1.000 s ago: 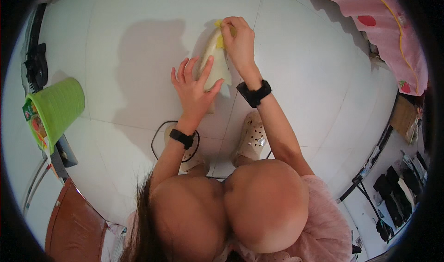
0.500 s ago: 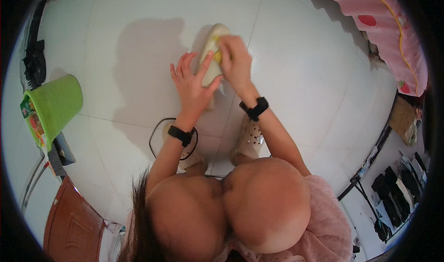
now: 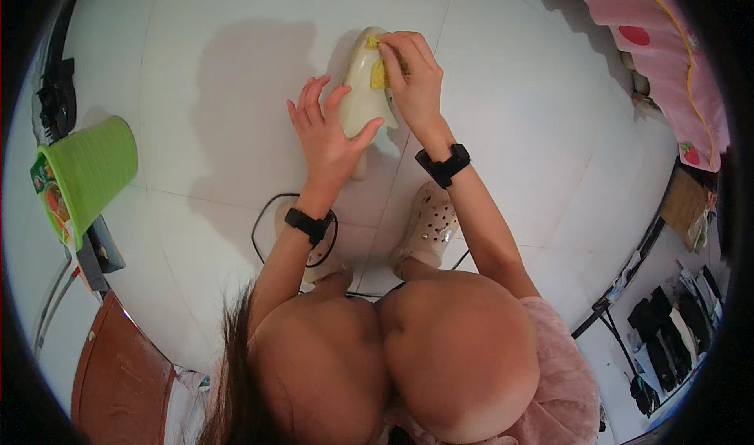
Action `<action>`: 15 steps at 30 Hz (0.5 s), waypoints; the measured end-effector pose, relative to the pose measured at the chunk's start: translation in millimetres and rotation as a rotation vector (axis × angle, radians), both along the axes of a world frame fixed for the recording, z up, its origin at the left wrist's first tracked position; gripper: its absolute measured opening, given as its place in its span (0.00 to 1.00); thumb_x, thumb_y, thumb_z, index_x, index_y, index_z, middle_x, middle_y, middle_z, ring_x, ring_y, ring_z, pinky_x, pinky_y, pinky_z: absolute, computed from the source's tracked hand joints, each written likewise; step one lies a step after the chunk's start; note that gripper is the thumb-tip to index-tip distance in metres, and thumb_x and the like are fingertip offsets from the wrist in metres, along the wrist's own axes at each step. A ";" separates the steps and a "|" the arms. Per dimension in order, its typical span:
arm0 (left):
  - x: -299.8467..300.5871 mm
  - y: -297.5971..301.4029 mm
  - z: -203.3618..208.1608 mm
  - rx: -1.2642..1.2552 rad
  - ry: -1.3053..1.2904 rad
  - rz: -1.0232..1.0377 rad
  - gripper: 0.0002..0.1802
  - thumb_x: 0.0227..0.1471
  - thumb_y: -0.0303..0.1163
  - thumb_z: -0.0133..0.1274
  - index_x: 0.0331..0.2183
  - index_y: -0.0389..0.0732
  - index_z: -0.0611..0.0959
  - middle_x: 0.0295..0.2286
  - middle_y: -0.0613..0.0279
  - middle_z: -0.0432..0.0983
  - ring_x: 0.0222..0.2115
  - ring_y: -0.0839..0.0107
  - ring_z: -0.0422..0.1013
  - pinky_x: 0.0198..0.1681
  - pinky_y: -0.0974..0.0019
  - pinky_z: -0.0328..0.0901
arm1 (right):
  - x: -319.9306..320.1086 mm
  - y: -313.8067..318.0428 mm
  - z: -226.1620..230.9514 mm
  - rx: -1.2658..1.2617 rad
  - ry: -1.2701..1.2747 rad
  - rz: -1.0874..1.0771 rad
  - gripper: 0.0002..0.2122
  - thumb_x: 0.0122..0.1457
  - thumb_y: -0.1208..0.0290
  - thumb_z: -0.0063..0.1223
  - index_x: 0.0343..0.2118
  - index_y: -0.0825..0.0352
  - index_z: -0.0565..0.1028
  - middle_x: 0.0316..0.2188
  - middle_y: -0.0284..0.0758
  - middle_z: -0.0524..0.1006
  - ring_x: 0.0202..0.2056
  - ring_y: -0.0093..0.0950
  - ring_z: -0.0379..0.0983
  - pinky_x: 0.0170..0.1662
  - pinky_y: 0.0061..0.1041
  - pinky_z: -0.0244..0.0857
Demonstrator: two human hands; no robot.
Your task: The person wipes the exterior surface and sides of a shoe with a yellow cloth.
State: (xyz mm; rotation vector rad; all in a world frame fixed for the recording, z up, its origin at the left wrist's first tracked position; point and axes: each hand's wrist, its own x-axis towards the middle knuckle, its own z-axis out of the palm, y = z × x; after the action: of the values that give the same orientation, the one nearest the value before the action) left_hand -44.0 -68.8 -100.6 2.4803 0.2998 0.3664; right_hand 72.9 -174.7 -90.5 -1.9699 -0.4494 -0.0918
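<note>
While a green bin (image 3: 98, 166) stands at far left, the left hand (image 3: 326, 142) spreads its fingers and thumb about the near half of a pale shoe (image 3: 360, 91) on the floor (image 3: 510, 146). Likely light, bendy and smooth enough to slide, it seems best held by both sides. Over its far end, a yellow cloth (image 3: 379, 74) is pinched by the right hand (image 3: 418, 80).

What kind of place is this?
It looks like a room in someone's home, though I can't tell which one. It has a pale tiled floor, a pink strawberry-patterned cloth at the upper right and a green bin at the left.
</note>
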 end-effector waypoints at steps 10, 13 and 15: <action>-2.4 -1.2 -4.2 -0.044 0.029 -0.008 0.39 0.38 0.45 0.70 0.49 0.44 0.69 0.55 0.54 0.58 0.57 0.52 0.54 0.58 0.39 0.46 | -4.6 -18.4 -1.3 -0.160 -0.088 0.274 0.07 0.58 0.79 0.53 0.40 0.70 0.74 0.37 0.39 0.75 0.35 0.39 0.75 0.38 0.29 0.71; 0.6 1.1 -5.0 -0.053 -0.012 0.005 0.39 0.37 0.45 0.70 0.48 0.43 0.69 0.55 0.53 0.58 0.57 0.52 0.54 0.58 0.38 0.46 | -13.4 -6.1 -3.4 -0.058 0.040 0.086 0.08 0.58 0.78 0.53 0.41 0.70 0.74 0.37 0.40 0.74 0.36 0.39 0.75 0.38 0.30 0.72; 0.1 3.6 -4.4 -0.081 0.023 0.033 0.39 0.37 0.44 0.70 0.48 0.43 0.68 0.55 0.53 0.58 0.57 0.53 0.54 0.58 0.40 0.47 | -36.3 -5.7 -4.5 -0.046 0.012 0.284 0.08 0.57 0.77 0.54 0.40 0.70 0.74 0.38 0.40 0.75 0.36 0.39 0.75 0.38 0.31 0.72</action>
State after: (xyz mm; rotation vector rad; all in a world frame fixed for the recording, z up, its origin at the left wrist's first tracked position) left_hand -44.0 -65.1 -105.0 2.4041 0.3591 0.3330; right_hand 36.6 -180.4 -94.9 -1.9301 -0.7237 0.1116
